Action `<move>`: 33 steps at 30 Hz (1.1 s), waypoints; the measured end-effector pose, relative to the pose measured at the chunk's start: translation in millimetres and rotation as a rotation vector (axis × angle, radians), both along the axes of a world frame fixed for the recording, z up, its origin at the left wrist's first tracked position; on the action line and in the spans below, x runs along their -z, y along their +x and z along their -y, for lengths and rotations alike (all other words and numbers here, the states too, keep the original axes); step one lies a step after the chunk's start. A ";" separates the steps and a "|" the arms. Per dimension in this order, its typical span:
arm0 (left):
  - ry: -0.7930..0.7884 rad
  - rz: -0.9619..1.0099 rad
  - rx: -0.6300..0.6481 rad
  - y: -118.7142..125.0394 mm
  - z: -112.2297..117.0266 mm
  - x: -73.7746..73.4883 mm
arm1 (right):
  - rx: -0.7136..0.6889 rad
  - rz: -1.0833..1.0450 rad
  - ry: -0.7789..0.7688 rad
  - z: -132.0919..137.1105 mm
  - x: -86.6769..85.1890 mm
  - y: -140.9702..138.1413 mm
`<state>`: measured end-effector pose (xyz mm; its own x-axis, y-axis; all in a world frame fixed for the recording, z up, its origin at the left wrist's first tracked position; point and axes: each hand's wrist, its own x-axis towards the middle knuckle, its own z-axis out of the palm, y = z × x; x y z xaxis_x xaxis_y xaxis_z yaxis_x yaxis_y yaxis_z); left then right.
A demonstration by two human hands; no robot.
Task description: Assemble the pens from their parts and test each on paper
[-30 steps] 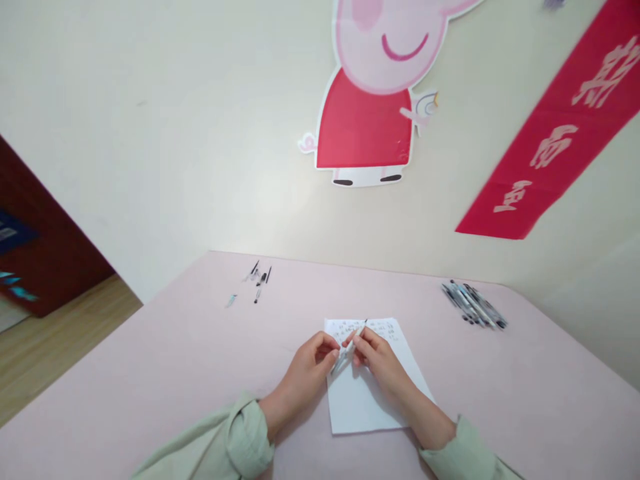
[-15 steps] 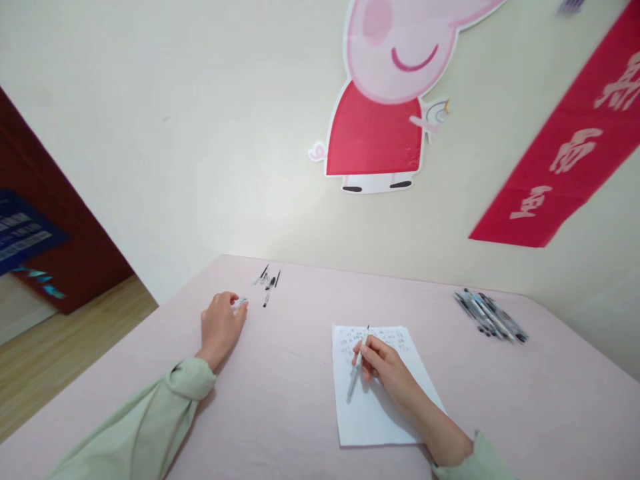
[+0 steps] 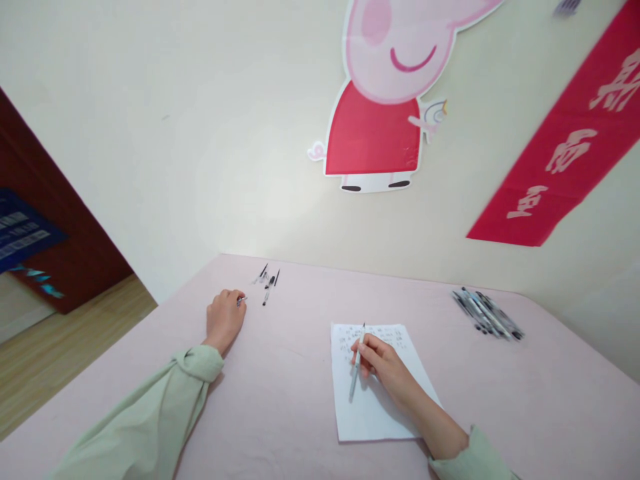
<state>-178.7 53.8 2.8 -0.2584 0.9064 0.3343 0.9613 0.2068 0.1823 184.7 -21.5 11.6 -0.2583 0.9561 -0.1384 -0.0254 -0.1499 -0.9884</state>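
Observation:
My right hand (image 3: 383, 367) is closed around a pale pen (image 3: 355, 383) above the white paper (image 3: 370, 420). The pen's dark tip points toward the far edge of the sheet, where rows of handwriting show. On the left of the table, my left hand (image 3: 225, 317) has its fingers curled around a small shiny piece (image 3: 241, 301), too small to name. Just beyond that hand lie several pen parts (image 3: 270, 283), dark and clear, loosely spread.
A pile of pens (image 3: 487, 313) lies at the right on the pink tablecloth (image 3: 280, 400). The wall behind bears a pink pig cutout (image 3: 373, 140) and a red banner (image 3: 540, 187). A brown door (image 3: 60, 220) stands at the left.
My left hand has turned slightly and its fingers have drawn in around the small piece. My right hand and the pen stay almost in place, the pen tilted a little differently.

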 end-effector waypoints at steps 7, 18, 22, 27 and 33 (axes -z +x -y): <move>0.062 0.004 0.035 6.8 4.5 -9.6 | -0.023 0.021 0.040 -0.9 1.4 0.2; 0.052 1.045 0.461 141.5 57.9 -19.1 | -0.041 0.086 0.113 -6.1 8.0 0.2; -0.082 1.331 0.421 173.4 57.0 -16.5 | -0.040 0.099 0.119 -5.8 6.1 0.0; -0.127 1.776 0.329 187.6 51.5 -8.8 | -0.050 0.156 0.135 -4.6 3.1 -2.8; -0.238 2.043 0.356 188.8 50.9 -1.6 | -0.025 0.237 0.233 -4.3 3.4 -5.7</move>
